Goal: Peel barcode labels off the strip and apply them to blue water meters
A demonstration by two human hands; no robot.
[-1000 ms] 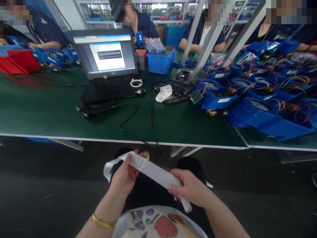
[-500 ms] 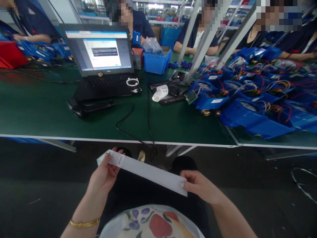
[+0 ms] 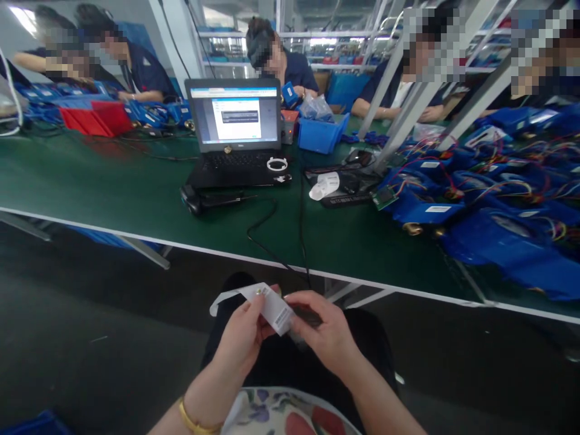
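Seen from above, over the lap, below the near edge of a green bench (image 3: 90, 199). Left hand (image 3: 244, 335) closed around a white paper strip (image 3: 276, 308), thumb and fingers pinching its near end. Right hand (image 3: 324, 329) touching the left, fingers curled and pinching the same strip from the other side. Strip bearing a small barcode label, with a loose tail curling away to the left of the left hand. Gold bracelet (image 3: 193, 420) on the left wrist. Flowered cloth (image 3: 281, 414) at the bottom edge, dark trousers beneath the hands.

On the bench, toward the middle: open black laptop (image 3: 235, 136) with a lit screen, a white ring (image 3: 277, 163) lying on its keyboard deck. Just in front of the laptop, a black handheld scanner (image 3: 203, 200), with black cables (image 3: 276, 235) trailing over the near edge. To the right of the laptop, a small roll of white labels (image 3: 324, 186). Behind it, a blue bin (image 3: 319, 133). Along the right end of the bench, a heap of blue devices with coloured wires (image 3: 489, 193). At the far left corner, a red box (image 3: 95, 118). Other people seated along the far edge, faces blurred.
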